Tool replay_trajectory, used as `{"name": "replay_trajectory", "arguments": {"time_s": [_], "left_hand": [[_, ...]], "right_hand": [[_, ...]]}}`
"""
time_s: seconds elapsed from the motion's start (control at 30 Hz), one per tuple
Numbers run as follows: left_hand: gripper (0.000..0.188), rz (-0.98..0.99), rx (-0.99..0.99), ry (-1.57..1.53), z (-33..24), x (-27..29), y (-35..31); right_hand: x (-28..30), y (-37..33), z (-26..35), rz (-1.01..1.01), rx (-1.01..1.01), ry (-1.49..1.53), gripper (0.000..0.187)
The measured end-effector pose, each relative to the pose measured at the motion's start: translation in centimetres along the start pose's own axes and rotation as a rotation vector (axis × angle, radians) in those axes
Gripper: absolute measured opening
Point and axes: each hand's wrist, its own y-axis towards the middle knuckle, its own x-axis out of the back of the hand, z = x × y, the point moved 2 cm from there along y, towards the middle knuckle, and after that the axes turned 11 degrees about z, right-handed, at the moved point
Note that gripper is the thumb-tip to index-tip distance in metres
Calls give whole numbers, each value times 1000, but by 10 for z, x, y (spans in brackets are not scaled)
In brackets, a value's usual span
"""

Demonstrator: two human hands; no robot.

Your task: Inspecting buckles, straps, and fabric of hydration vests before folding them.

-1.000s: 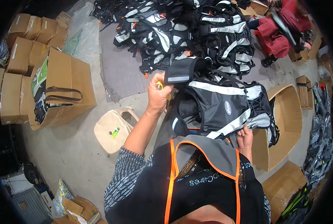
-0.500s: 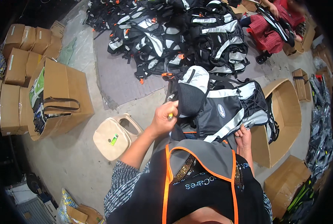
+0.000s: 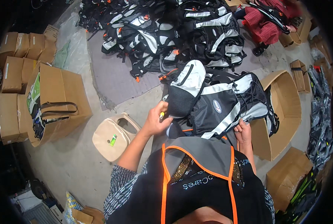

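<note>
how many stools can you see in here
1: a beige stool on the floor, to the left of the person's left hand. Others may be hidden.

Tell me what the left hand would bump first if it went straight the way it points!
The left hand would probably meet the black mesh part of the backpack, just ahead of its fingers. They may be touching it already; depth is hard to judge here.

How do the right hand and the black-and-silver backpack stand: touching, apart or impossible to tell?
Touching. The head view shows it: the right hand has its fingers closed on the lower edge of the black-and-silver backpack, with no gap between.
</note>
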Motion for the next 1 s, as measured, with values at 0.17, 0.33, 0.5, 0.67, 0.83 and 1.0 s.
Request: {"name": "replay_trajectory", "arguments": {"time_s": [0.17, 0.33, 0.5, 0.67, 0.83, 1.0], "left_hand": [[14, -20, 206, 1, 2, 7, 8], [15, 33, 282, 100, 26, 15, 3], [15, 101, 291, 198, 27, 19, 3], [12, -34, 278, 29, 26, 29, 2], [6, -443, 257, -291, 34, 64, 20], [11, -516, 316, -362, 53, 86, 35]], "right_hand": [[1, 0, -1, -10, -2, 13, 5], [6, 0, -4, -16, 9, 28, 5], [0, -1, -1, -55, -15, -12, 5], [-14, -2, 18, 21, -103, -105, 6], [-6, -1, 6, 53, -81, 12, 7], [-14, 0, 2, 25, 13, 136, 9]]}}
